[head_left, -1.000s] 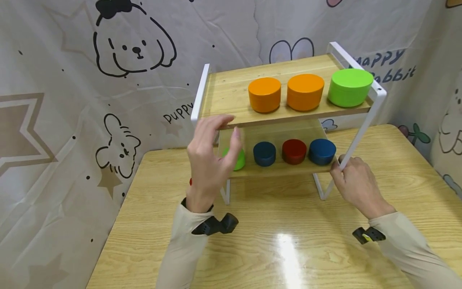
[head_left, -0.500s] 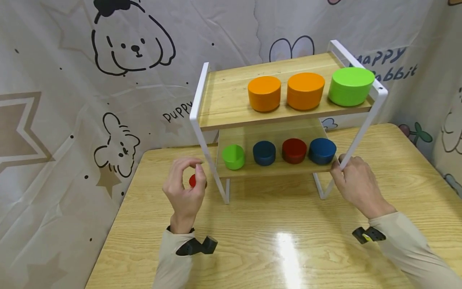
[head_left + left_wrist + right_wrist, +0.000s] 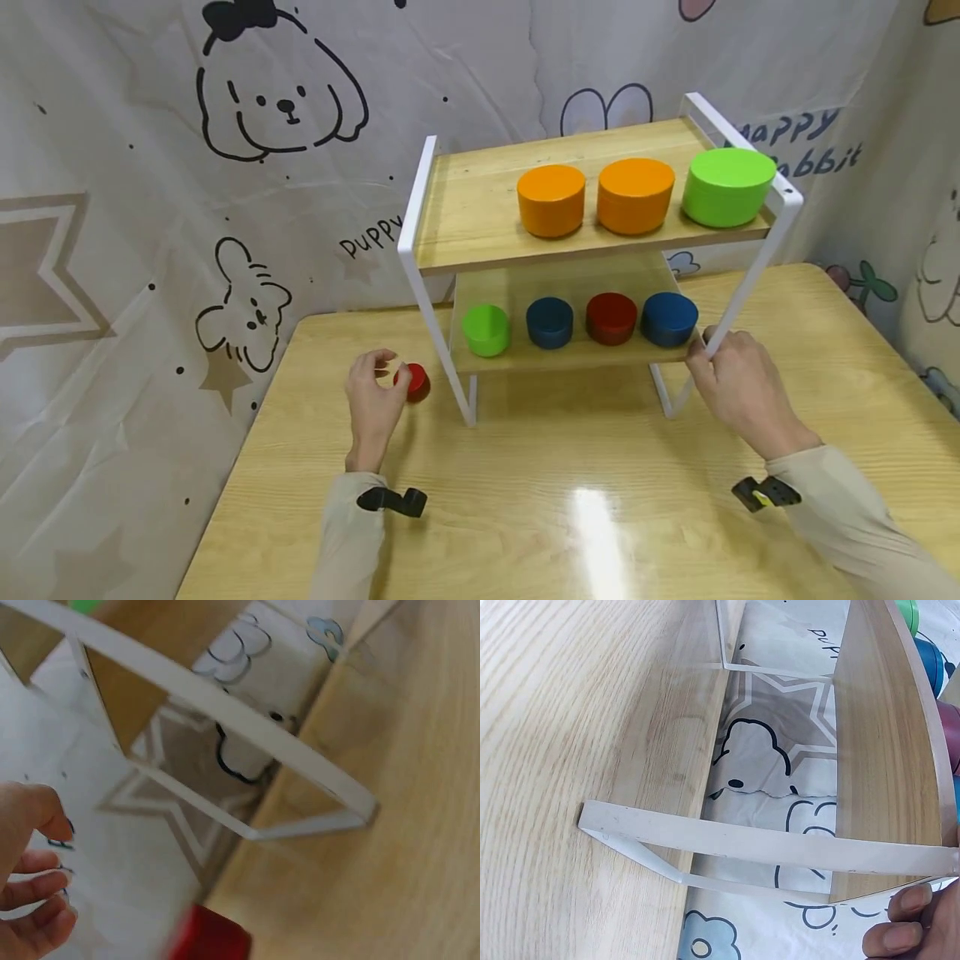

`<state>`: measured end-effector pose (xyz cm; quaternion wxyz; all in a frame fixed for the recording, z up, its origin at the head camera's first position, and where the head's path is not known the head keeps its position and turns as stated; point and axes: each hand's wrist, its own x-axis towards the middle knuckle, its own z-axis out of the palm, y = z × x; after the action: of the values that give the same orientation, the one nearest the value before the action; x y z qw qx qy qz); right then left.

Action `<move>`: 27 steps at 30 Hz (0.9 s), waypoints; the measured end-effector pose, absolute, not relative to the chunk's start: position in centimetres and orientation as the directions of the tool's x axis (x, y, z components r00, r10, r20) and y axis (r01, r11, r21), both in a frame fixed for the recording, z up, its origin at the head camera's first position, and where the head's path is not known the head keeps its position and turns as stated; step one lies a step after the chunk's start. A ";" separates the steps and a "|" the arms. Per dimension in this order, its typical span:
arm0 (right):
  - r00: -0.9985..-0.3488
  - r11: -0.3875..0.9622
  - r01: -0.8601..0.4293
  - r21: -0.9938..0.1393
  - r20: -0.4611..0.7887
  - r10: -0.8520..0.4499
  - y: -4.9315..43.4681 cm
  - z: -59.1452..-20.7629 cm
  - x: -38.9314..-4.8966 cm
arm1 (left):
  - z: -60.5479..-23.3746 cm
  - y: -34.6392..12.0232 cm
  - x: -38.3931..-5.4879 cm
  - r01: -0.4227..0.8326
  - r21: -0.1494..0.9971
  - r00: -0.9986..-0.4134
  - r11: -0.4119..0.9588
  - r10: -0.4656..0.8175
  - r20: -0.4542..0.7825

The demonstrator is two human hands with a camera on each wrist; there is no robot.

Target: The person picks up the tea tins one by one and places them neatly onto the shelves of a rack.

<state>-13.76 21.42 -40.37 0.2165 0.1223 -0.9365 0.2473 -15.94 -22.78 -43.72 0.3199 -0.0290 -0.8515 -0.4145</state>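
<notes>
My left hand hovers over the tabletop left of the rack, thumb and fingers loosely curved apart. Its thumb tip overlaps a short red cylinder in the head view. The left wrist view shows the same red cylinder at the bottom, away from the fingers of that hand. At the other side, my right hand grips the two-tier rack where its white front leg meets the lower shelf. Fingertips of this right hand curl beneath the shelf corner in the right wrist view.
On the upper shelf stand two orange round boxes and a larger green one. Below, a green cylinder, two blue ones and a dark red one form a row. A printed cloth hangs behind the table.
My left hand has come down and leftward from the rack's upper left corner to beside the red cylinder on the table. My right hand keeps its grip; the rack stays put.
</notes>
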 end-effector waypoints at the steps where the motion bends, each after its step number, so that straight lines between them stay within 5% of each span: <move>1: -0.878 0.848 -0.335 -0.411 0.462 -0.124 21.4 -40.5 -13.6 | -44.3 -22.9 -15.9 0.283 0.701 -0.814 0.654 -0.222 0.536; 12: -0.867 0.848 -0.346 -0.401 0.483 -0.125 21.5 -40.6 -13.6 | -45.8 -23.2 -16.7 0.026 0.708 -0.937 0.705 -0.230 0.263; 27: -0.873 0.843 -0.337 -0.419 0.475 -0.113 21.3 -40.3 -13.7 | -47.3 -22.8 -17.4 -0.086 0.680 -0.958 0.728 -0.247 0.143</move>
<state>-13.75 21.29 -40.32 0.2214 0.1203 -0.9341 0.2530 -17.38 -22.78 -47.25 0.1127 0.0904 -0.9226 -0.3578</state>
